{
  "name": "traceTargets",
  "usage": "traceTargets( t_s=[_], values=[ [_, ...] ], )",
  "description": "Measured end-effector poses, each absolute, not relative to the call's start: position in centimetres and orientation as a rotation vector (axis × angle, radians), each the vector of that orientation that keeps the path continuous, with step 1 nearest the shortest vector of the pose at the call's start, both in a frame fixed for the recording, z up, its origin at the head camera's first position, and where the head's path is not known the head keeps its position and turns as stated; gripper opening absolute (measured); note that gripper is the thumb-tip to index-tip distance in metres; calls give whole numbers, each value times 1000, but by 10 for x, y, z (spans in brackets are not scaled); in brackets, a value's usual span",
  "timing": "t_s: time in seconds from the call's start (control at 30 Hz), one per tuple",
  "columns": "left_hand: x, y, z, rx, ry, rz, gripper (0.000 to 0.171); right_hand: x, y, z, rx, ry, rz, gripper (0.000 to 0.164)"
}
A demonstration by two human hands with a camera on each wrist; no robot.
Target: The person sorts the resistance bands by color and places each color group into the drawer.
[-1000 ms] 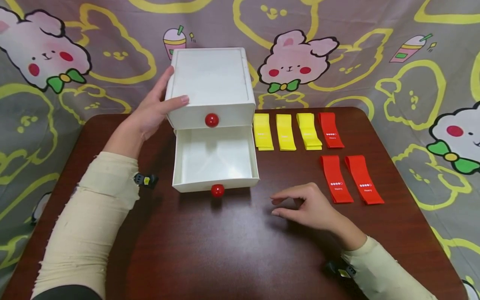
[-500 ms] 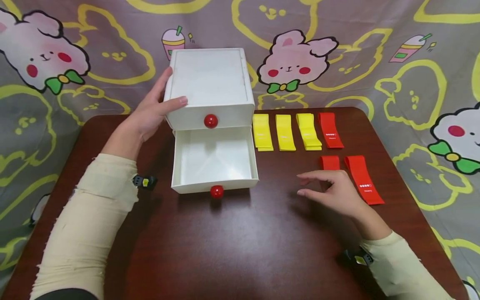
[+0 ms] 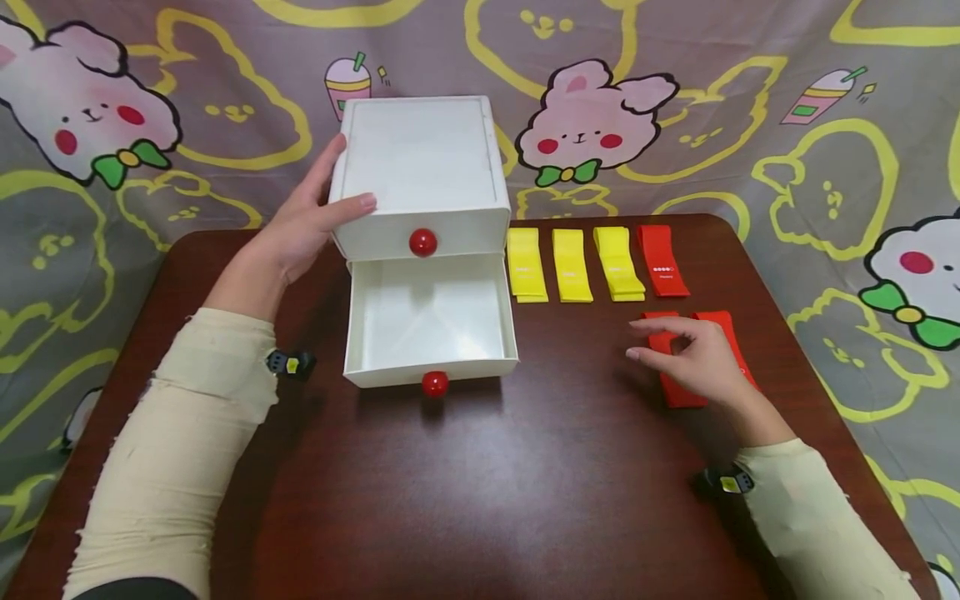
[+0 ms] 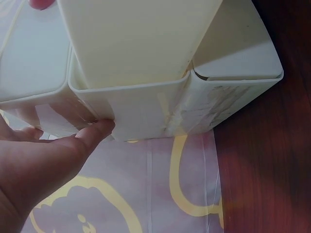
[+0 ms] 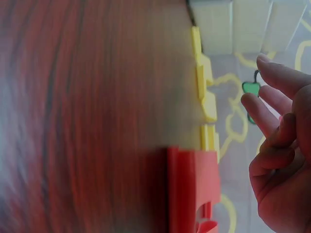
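A white drawer cabinet [image 3: 416, 154] stands at the back of the table, with a drawer [image 3: 390, 374] pulled out below its top one. My left hand [image 3: 300, 221] rests against the cabinet's left side, its thumb on the top near the front edge. In the left wrist view, straight fingers [image 4: 92, 136] touch the cabinet wall. Over two folded red resistance bands, a left one [image 3: 684, 395] and a right one [image 3: 723, 322], my right hand [image 3: 701, 354] hovers, partly hiding both. Its thumb and fingertips are apart, with nothing between them.
Behind, in a row right of the cabinet, lie several folded bands: yellow ones [image 3: 572, 265] and one red band [image 3: 663, 260]. Red knobs [image 3: 435, 383] stick out from the drawer fronts. A patterned cloth [image 3: 712, 50] hangs around the brown table [image 3: 480, 500].
My right hand has moved right and slightly away from me, from beside the open drawer to over the front red bands. The left hand and cabinet have stayed in place.
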State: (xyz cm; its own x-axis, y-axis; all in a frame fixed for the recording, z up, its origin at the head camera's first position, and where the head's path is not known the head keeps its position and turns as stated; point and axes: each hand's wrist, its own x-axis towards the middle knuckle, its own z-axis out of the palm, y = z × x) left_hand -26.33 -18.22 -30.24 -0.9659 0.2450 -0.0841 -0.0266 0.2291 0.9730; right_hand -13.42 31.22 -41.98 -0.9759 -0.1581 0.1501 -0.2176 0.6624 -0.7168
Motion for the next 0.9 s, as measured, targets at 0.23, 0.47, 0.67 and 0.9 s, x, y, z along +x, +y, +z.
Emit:
traceTargets(
  t_s=[0.23, 0.47, 0.67, 0.9],
  values=[
    [-263, -181, -302, 211, 2282, 1812, 94, -150, 330, -423, 174, -2899, 1096, 45],
    [-262, -181, -301, 202, 2283, 1808, 93, -161, 348, -428, 84, -2973, 1049, 49],
    [-262, -182, -301, 202, 2279, 1818, 93, -167, 357, -430, -40, -3024, 1031, 53],
    [-262, -182, -302, 214, 2269, 1830, 93, -173, 364, -437, -145, -3047, 956, 54]
  ],
)
